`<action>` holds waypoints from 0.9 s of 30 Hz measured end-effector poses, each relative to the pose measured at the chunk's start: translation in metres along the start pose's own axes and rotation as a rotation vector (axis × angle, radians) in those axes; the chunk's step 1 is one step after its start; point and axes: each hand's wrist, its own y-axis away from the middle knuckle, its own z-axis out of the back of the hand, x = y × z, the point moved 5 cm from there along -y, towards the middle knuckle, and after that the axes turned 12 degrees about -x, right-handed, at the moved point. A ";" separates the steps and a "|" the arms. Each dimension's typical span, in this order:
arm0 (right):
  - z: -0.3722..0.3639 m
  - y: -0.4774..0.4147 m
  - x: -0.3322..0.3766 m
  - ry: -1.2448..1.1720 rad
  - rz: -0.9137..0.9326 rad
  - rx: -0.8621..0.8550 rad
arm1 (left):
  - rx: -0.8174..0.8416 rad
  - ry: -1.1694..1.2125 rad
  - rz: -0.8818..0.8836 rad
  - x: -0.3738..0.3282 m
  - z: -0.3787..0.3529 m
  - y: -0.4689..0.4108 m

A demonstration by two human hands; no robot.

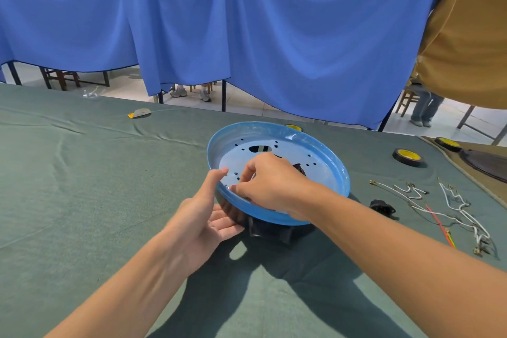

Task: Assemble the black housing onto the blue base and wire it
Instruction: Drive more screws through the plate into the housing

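Left hand (203,217) pinches the blue base (260,212) rim; right hand (271,184) fingertips bunched inside it, can't tell on what.

Open green cloth (82,186) lay left of the blue base (260,127); to its right, a black connector (382,206), loose wires (410,191) and a tape roll (408,157) crowded the way.

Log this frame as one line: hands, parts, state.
left hand: holds blue base rim | right hand: fingertips inside base, item unclear | black housing: under base | wires: loose on green cloth
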 end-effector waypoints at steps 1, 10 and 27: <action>0.000 -0.001 0.001 -0.006 0.009 0.002 | 0.015 0.035 -0.016 -0.001 0.000 0.000; 0.002 -0.017 0.006 0.011 0.294 -0.030 | -0.074 -0.054 -0.014 -0.019 0.012 -0.016; -0.031 -0.062 0.025 0.175 0.463 -0.086 | -0.060 -0.161 0.109 -0.037 0.016 -0.049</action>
